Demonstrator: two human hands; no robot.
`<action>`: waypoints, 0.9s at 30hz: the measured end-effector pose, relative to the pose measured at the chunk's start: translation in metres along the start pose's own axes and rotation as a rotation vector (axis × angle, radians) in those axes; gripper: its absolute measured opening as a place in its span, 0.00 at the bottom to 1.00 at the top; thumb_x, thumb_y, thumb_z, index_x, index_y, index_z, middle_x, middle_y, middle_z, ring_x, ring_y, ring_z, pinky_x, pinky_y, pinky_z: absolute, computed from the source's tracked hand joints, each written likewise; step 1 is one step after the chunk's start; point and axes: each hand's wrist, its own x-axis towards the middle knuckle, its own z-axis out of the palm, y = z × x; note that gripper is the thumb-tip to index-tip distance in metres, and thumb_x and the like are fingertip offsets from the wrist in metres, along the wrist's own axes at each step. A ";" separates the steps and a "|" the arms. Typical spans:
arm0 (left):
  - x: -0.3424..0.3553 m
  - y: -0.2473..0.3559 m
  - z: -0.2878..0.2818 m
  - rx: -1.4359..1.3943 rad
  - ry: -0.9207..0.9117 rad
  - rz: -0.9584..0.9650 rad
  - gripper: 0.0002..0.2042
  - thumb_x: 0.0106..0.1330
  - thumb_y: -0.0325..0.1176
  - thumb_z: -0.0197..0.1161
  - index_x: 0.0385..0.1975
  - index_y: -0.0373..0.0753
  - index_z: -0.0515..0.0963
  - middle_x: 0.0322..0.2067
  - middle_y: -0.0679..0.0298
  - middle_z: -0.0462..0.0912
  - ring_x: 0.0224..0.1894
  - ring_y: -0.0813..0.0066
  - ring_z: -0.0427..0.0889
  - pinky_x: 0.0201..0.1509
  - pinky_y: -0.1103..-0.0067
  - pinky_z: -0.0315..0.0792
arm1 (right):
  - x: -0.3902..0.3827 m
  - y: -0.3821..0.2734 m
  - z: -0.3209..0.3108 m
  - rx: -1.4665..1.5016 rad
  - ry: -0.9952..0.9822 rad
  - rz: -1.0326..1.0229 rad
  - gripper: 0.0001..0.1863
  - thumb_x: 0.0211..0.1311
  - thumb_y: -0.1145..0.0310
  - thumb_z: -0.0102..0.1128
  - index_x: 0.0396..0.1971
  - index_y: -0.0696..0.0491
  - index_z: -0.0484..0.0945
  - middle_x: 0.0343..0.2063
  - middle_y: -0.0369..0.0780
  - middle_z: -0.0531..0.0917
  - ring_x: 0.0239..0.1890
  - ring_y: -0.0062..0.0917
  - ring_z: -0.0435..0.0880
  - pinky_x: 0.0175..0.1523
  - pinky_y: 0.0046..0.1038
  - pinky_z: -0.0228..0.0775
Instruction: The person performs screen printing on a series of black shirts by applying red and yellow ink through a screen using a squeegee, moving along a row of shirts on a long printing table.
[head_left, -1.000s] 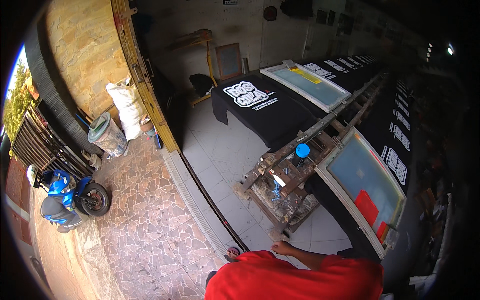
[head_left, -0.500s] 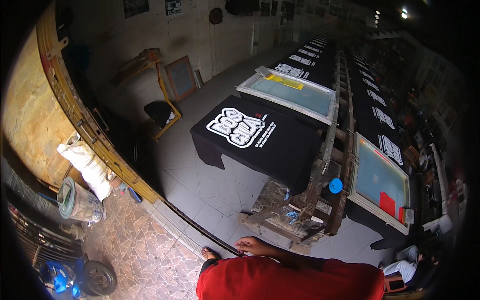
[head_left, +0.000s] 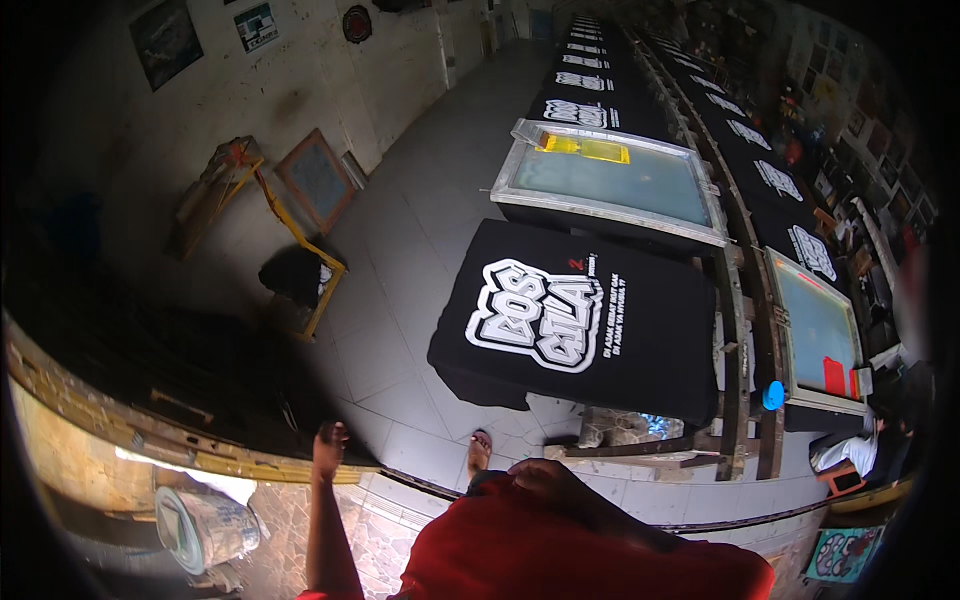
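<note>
My left hand is raised at the lower left, by the doorway's edge, with its fingers loosely apart and nothing visible in them. My right hand is low in front of my red shirt; shadow hides how its fingers lie. Both hands are apart from the nearest black T-shirt, which lies flat on the end of the long print table with a white design on it. Just beyond sits a framed printing screen with yellow ink and a squeegee at its left corner.
A second screen with red ink stands across the table's metal rails; a blue cup is near it. On the left are a yellow metal stand and a leaning frame. A seated person is at the right.
My left hand has come into view at the lower left. The view has turned, and the nearest T-shirt and screens appear closer. My right hand has drawn in against my shirt.
</note>
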 end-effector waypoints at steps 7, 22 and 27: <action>0.141 -0.087 0.006 0.194 -0.391 -0.393 0.18 0.65 0.45 0.54 0.47 0.38 0.70 0.30 0.61 0.77 0.30 0.73 0.78 0.31 0.77 0.72 | 0.151 -0.115 0.004 0.111 0.145 -0.077 0.16 0.61 0.64 0.56 0.46 0.57 0.73 0.38 0.38 0.77 0.43 0.21 0.75 0.49 0.25 0.68; 0.484 -0.229 -0.005 0.746 -0.736 -0.185 0.23 0.63 0.49 0.50 0.19 0.32 0.75 0.22 0.45 0.77 0.31 0.44 0.76 0.37 0.60 0.69 | 0.337 -0.232 0.058 0.522 0.939 0.064 0.15 0.64 0.64 0.51 0.44 0.59 0.74 0.33 0.37 0.78 0.38 0.20 0.76 0.49 0.25 0.68; 0.600 -0.077 0.105 0.757 -0.844 0.488 0.21 0.65 0.45 0.47 0.22 0.32 0.73 0.26 0.43 0.76 0.32 0.43 0.75 0.35 0.58 0.68 | 0.367 -0.228 0.048 0.568 1.099 0.083 0.17 0.65 0.61 0.52 0.45 0.59 0.73 0.34 0.37 0.77 0.37 0.21 0.75 0.48 0.23 0.67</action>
